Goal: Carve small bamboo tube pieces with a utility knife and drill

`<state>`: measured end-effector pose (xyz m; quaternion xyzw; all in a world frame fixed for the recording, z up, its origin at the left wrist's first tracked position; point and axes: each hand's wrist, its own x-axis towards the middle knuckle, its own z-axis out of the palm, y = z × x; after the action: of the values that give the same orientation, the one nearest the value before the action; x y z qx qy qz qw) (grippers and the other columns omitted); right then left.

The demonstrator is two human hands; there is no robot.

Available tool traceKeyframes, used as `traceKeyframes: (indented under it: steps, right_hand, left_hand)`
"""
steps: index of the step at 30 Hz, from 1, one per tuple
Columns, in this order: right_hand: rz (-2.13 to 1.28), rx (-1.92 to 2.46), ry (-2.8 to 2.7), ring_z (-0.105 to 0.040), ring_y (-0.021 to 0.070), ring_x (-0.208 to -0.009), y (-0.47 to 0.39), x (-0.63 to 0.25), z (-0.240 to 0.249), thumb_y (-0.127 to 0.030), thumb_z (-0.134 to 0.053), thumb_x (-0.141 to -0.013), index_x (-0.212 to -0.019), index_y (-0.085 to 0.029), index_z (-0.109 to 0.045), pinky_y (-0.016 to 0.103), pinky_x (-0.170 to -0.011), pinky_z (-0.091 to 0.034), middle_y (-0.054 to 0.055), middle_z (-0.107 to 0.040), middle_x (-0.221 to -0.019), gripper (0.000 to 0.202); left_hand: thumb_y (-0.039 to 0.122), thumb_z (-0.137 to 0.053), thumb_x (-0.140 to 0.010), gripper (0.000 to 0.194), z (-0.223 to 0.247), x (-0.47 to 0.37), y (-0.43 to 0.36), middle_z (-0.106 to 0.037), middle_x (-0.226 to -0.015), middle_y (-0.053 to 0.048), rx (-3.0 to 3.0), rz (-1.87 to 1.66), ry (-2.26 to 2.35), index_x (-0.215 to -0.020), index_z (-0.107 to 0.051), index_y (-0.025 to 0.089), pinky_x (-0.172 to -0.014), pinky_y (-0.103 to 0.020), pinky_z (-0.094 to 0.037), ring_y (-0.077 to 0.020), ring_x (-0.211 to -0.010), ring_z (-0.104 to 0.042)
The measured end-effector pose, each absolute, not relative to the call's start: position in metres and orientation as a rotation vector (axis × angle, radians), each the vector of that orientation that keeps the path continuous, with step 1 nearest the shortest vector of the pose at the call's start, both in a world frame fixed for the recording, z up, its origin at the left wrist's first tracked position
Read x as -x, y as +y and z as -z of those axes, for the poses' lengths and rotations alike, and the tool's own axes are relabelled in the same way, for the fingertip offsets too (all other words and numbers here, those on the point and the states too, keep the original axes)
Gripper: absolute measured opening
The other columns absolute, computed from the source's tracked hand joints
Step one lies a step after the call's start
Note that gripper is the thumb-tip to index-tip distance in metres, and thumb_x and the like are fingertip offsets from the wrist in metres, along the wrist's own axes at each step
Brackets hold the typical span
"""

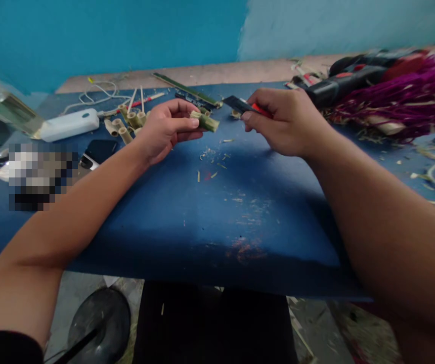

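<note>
In the head view, a short green bamboo piece (210, 123) is being held above the far middle of the blue bench (202, 217) by the left hand (166, 124). Its left end is being pinched between thumb and fingers, the grip being narrowed to the thickness of the piece, while its right end is jutting out beyond the fingertips. A knife (236, 104) with a dark, flat blade is being clasped by the right hand (278, 119), whose grip is being curled firmly round the handle; a red part is showing beside the fingers. The blade is being pointed left, above and just to the right of the bamboo piece, and the two are being held apart.

Pale shavings (210, 154) are lying on the bench below and between the hands. Beyond the left forearm, short bamboo tubes (125, 136) are being grouped close together, with a white device (69, 125) resting farther left. A long green strip (187, 90) is lying on the far side. At the far right, a purple bundle (403, 103) is resting beside a black tool (348, 83).
</note>
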<state>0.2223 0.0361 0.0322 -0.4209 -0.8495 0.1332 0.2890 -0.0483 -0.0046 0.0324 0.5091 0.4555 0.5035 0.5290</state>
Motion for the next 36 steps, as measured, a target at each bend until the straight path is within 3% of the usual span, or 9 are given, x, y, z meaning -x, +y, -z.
traceKeyframes:
  steps: [3, 7, 12, 18, 25, 36]
  right_hand:
    - [-0.389, 1.080, -2.106, -0.058, 0.0205, -0.072, 0.031, -0.216, -0.032, -0.049, -0.055, -0.104, -0.080, -0.029, -0.053, 0.039, -0.072, -0.042, 0.003, -0.065, -0.075, 0.032]
    - [-0.340, 1.016, -2.117, -0.054, 0.0212, -0.069, 0.024, -0.208, -0.030, -0.062, -0.051, -0.108, -0.080, -0.029, -0.045, 0.039, -0.072, -0.040, 0.002, -0.060, -0.070, 0.044]
    - [-0.284, 0.884, -2.189, -0.057, 0.0246, -0.077, 0.015, -0.203, -0.030, -0.076, -0.037, -0.111, -0.084, -0.027, -0.054, 0.042, -0.078, -0.041, 0.006, -0.062, -0.079, 0.058]
    - [-0.267, 1.043, -2.297, -0.054, 0.0232, -0.075, 0.007, -0.200, -0.037, -0.065, -0.051, -0.106, -0.087, -0.027, -0.057, 0.039, -0.074, -0.037, 0.005, -0.063, -0.077, 0.043]
    - [-0.192, 1.134, -2.391, -0.055, 0.0223, -0.078, 0.002, -0.196, -0.044, -0.054, -0.052, -0.105, -0.084, -0.026, -0.056, 0.037, -0.075, -0.036, 0.006, -0.067, -0.085, 0.036]
    - [-0.079, 1.258, -2.295, -0.058, 0.0221, -0.078, 0.002, -0.187, -0.035, -0.056, -0.055, -0.106, -0.086, -0.025, -0.062, 0.034, -0.069, -0.029, 0.007, -0.071, -0.088, 0.038]
  left_hand:
    - [0.023, -0.084, -0.086, 0.023, -0.035, 0.048, -0.007, -0.084, -0.102, -0.003, -1.010, -1.264, 1.036, -0.101, -0.068, 0.019, -0.100, -0.034, -0.069, -0.0228, -0.107, -0.086]
    - [0.022, -0.079, -0.082, 0.031, -0.038, 0.046, -0.013, -0.084, -0.099, -0.002, -0.942, -1.305, 0.995, -0.112, -0.071, 0.020, -0.100, -0.031, -0.068, -0.0199, -0.102, -0.086]
    - [0.022, -0.078, -0.084, 0.038, -0.038, 0.044, -0.015, -0.086, -0.101, -0.004, -0.955, -1.283, 0.939, -0.121, -0.073, 0.018, -0.104, -0.032, -0.067, -0.0198, -0.102, -0.086]
    - [0.027, -0.094, -0.083, 0.029, -0.032, 0.044, -0.011, -0.084, -0.096, -0.002, -1.049, -1.288, 0.957, -0.101, -0.073, 0.019, -0.094, -0.029, -0.069, -0.0187, -0.096, -0.086]
    - [0.029, -0.097, -0.081, 0.022, -0.033, 0.043, -0.012, -0.084, -0.088, -0.004, -1.138, -1.320, 1.042, -0.091, -0.080, 0.020, -0.080, -0.031, -0.071, -0.0216, -0.087, -0.087]
    - [0.024, -0.099, -0.077, 0.022, -0.040, 0.045, -0.011, -0.080, -0.072, -0.005, -1.198, -1.319, 1.102, -0.077, -0.079, 0.016, -0.069, -0.030, -0.070, -0.0175, -0.065, -0.080]
